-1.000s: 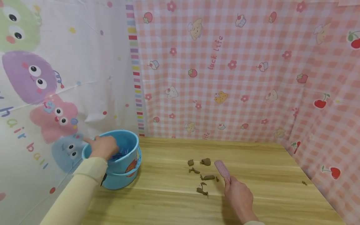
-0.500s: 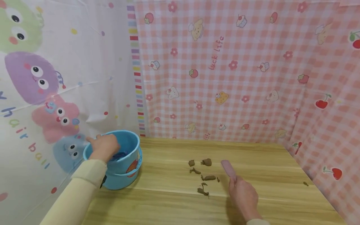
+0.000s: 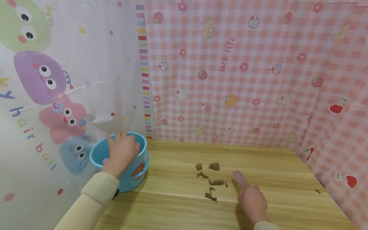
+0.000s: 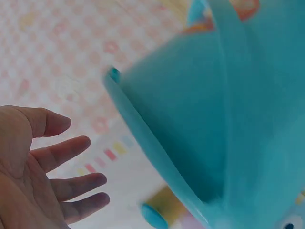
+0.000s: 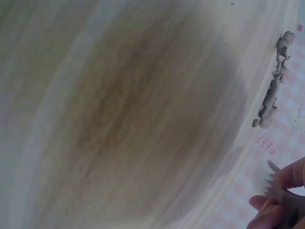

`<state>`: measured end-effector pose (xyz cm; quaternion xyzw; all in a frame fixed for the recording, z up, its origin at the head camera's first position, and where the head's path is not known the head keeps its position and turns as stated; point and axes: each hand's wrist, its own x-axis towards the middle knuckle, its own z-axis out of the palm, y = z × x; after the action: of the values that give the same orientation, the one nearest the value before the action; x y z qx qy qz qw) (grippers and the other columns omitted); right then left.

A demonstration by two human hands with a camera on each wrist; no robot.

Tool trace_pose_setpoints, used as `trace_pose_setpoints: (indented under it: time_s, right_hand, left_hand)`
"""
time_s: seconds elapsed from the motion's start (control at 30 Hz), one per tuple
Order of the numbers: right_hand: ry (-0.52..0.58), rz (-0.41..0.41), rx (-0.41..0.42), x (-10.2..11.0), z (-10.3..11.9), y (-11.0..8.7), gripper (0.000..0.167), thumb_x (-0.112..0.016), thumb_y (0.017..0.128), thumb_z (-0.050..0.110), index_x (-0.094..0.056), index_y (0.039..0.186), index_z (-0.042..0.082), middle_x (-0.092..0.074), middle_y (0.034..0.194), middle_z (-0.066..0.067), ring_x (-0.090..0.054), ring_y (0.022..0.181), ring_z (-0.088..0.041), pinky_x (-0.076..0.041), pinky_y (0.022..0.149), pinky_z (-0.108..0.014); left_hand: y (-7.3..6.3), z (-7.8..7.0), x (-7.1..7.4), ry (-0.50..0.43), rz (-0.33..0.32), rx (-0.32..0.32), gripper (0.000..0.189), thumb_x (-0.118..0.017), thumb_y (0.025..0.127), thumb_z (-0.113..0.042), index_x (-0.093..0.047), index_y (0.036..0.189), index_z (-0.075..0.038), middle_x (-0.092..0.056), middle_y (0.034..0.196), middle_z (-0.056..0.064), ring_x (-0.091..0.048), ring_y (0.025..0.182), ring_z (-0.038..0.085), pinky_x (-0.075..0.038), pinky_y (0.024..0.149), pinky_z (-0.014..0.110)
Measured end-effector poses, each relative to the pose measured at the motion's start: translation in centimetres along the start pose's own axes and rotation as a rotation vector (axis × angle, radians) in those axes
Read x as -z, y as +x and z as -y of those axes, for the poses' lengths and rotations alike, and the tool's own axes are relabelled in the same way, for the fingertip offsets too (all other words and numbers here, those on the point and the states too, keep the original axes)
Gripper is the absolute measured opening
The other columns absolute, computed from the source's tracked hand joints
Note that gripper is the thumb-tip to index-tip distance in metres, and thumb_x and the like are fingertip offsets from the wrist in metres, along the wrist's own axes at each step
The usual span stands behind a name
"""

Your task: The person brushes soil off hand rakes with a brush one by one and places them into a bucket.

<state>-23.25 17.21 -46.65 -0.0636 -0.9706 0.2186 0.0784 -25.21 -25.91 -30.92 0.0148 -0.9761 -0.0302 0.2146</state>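
Note:
My left hand (image 3: 122,155) hovers over the mouth of a light blue bucket (image 3: 130,183) at the left of the table. Its fingers are spread and loosely bent, and in the left wrist view nothing lies between them. A lilac item (image 3: 105,161) shows inside the bucket; a yellow piece with a blue end (image 4: 155,215) peeks past the rim in the left wrist view. My right hand (image 3: 253,203) grips a pink flat clay knife (image 3: 240,179), whose toothed edge shows in the right wrist view. Left of it lie brown clay pieces (image 3: 217,182).
Wood-grain table (image 3: 172,210) meets a pink checked cloth (image 3: 227,80) behind and at the right. A white printed cloth (image 3: 115,64) hangs at the left, close to the bucket. One small brown crumb (image 3: 318,191) lies near the right edge.
My left hand has risen from inside the bucket and shifted right, over its rim. My right hand has drawn the clay knife a little to the right, away from the clay.

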Motion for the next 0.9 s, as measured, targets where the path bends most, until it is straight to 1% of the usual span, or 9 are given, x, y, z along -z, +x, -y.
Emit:
trace_pose_setpoints:
  time_s: [0.07,0.2,0.3,0.37,0.43,0.53,0.6,0.73,0.9]
  right_hand:
    - [-0.004,0.023,-0.004,-0.1,-0.1,0.0,0.028,-0.050,0.092,0.012,-0.063,0.093,-0.013,-0.052,0.079,-0.022,-0.056,0.065,-0.033,-0.048,0.051,-0.049]
    - [-0.016,0.078,-0.022,-0.2,-0.1,0.3,0.027,-0.049,0.091,0.010,-0.064,0.092,-0.013,-0.053,0.080,-0.021,-0.057,0.066,-0.033,-0.050,0.054,-0.049]
    - [-0.026,0.121,-0.041,-0.4,0.1,0.3,0.026,-0.050,0.090,0.009,-0.065,0.091,-0.012,-0.055,0.081,-0.021,-0.059,0.069,-0.034,-0.051,0.057,-0.051]
    - [-0.035,0.152,-0.059,-0.4,0.2,0.2,0.024,-0.052,0.089,0.009,-0.065,0.087,-0.011,-0.058,0.080,-0.020,-0.061,0.070,-0.035,-0.052,0.058,-0.051]
    - [-0.049,0.191,-0.076,-0.5,0.3,-0.1,0.024,-0.053,0.090,0.010,-0.066,0.083,-0.009,-0.060,0.077,-0.018,-0.062,0.068,-0.033,-0.052,0.056,-0.048]
    - [-0.080,0.225,-0.081,-0.7,0.5,-0.4,0.026,-0.054,0.091,0.011,-0.064,0.076,-0.007,-0.061,0.071,-0.016,-0.061,0.063,-0.028,-0.050,0.052,-0.042]
    - [-0.106,0.227,-0.069,-0.8,0.5,-0.6,0.029,-0.054,0.093,0.014,-0.064,0.075,-0.006,-0.060,0.068,-0.014,-0.059,0.060,-0.025,-0.049,0.050,-0.040]
    - [-0.161,0.199,-0.028,-0.7,0.6,-0.8,0.031,-0.055,0.094,0.016,-0.062,0.074,-0.007,-0.057,0.064,-0.013,-0.057,0.056,-0.024,-0.049,0.048,-0.039]
    - [-0.158,0.250,-0.008,0.5,0.4,-0.4,0.023,-0.053,0.092,0.010,-0.061,0.076,-0.004,-0.059,0.068,-0.014,-0.058,0.059,-0.026,-0.051,0.050,-0.042]
  left_hand:
    - [-0.6,-1.1,-0.1,0.005,-0.020,-0.034,0.028,-0.058,0.093,-0.021,-0.070,0.106,0.001,-0.058,0.123,0.031,-0.045,0.123,0.050,-0.018,0.102,0.077]
    - [-1.4,-3.3,-0.5,-0.001,0.007,-0.068,0.029,-0.060,0.094,-0.023,-0.069,0.111,-0.001,-0.056,0.131,0.026,-0.042,0.129,0.046,-0.017,0.106,0.074]
    - [-1.9,-4.6,-1.3,-0.006,0.021,-0.093,0.028,-0.057,0.094,-0.023,-0.070,0.107,-0.002,-0.055,0.133,0.023,-0.041,0.131,0.044,-0.017,0.107,0.073]
    - [-2.4,-5.5,-2.0,-0.012,0.010,-0.118,0.026,-0.057,0.093,-0.022,-0.072,0.104,-0.004,-0.057,0.132,0.023,-0.042,0.131,0.043,-0.018,0.107,0.072]
    - [-3.0,-6.3,-2.6,-0.015,-0.009,-0.149,0.024,-0.058,0.093,-0.021,-0.073,0.104,-0.006,-0.058,0.131,0.022,-0.044,0.130,0.042,-0.020,0.106,0.072]
    - [-3.9,-7.4,-3.8,-0.018,-0.058,-0.201,0.021,-0.062,0.092,-0.021,-0.075,0.103,-0.009,-0.062,0.124,0.021,-0.049,0.125,0.040,-0.026,0.104,0.070]
    - [-4.5,-8.1,-4.7,-0.017,-0.094,-0.233,0.019,-0.064,0.091,-0.021,-0.076,0.102,-0.010,-0.064,0.120,0.019,-0.053,0.120,0.038,-0.032,0.102,0.067]
    - [-5.5,-9.0,-6.7,-0.035,-0.137,-0.283,0.016,-0.065,0.090,-0.020,-0.076,0.097,-0.011,-0.066,0.115,0.016,-0.058,0.112,0.035,-0.043,0.093,0.058]
    - [-6.5,-9.2,-9.5,-0.075,-0.076,-0.295,0.016,-0.065,0.090,-0.019,-0.076,0.098,-0.010,-0.067,0.113,0.015,-0.060,0.109,0.034,-0.046,0.087,0.054]
